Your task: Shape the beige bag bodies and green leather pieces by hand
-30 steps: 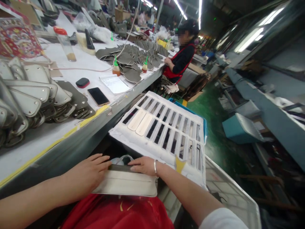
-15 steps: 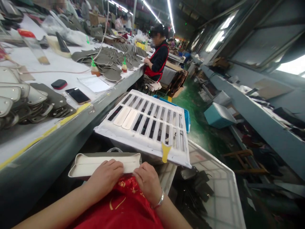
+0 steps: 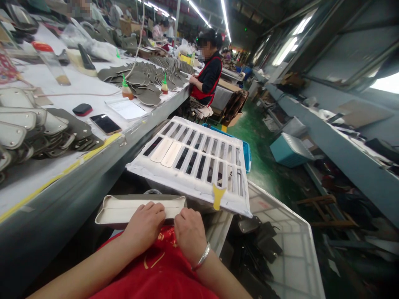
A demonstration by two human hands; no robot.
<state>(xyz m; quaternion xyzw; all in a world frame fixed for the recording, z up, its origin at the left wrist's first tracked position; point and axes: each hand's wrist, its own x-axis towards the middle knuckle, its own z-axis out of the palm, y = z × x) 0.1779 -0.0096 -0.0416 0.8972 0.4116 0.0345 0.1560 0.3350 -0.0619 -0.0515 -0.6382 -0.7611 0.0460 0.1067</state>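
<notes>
While the box-shaped piece point(image 3: 124, 209) sits in front of you, just over your red apron point(image 3: 168, 278), both your hands are at its right part; the step looks like feeling and pressing the near edge, so go slowly and let your fingertips do the work. Your left hand point(image 3: 147, 226) has its fingers bent over the cream face, grasping it by the near edge; your right hand point(image 3: 189, 234) is curled close by the right end, but its fingertips and thumb are hidden, so I cannot tell if they pinch. Let the left hold the piece still; use the right for small, even pushes; don't tug at the corner, since that could pull the cream face out of shape; mind that the long left end, which no hand holds, could tip or twist; move both hands along a little at a time, so the edge stays straight.

The piece is long and thin, with its cream side up; a dark line, maybe a seam, runs along the middle; the rim curls up a bit at the left end, and the far side is dark grey; it lies near the white slotted rack point(image 3: 174, 178), well apart from the two cream strips point(image 3: 161, 150) on it.
</notes>
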